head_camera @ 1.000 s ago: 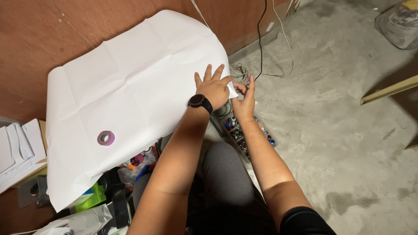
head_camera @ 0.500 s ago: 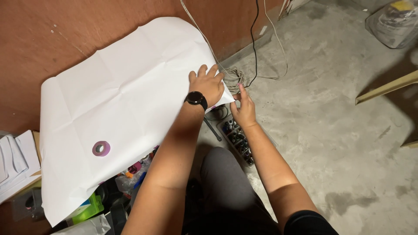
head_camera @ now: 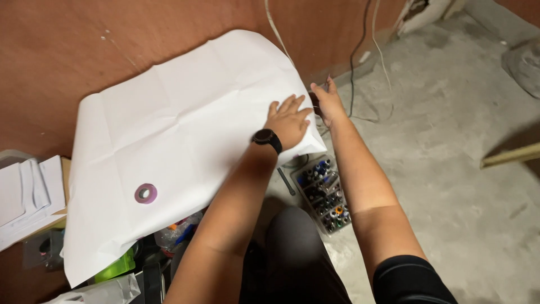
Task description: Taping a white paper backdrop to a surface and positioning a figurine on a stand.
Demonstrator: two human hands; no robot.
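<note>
A large white creased paper sheet (head_camera: 174, 129) lies spread over a bulky object against a reddish-brown wall. My left hand (head_camera: 289, 121), with a black watch on the wrist, presses flat on the sheet near its right edge, fingers apart. My right hand (head_camera: 327, 104) is at that right edge of the sheet, fingers pointing toward the wall; whether it pinches the paper I cannot tell. A small purple tape roll (head_camera: 145, 193) rests on the sheet, lower left.
A clear organiser box of small parts (head_camera: 325, 193) sits on the concrete floor by my knee. Cables (head_camera: 368, 62) hang down the wall. White papers (head_camera: 28, 194) lie at left, a green item (head_camera: 115, 267) and bags below the sheet, a wooden strip (head_camera: 509, 156) at right.
Both hands have moved up along the sheet's right edge toward the wall. The right hand went from beside the left hand to the paper's edge near the cables.
</note>
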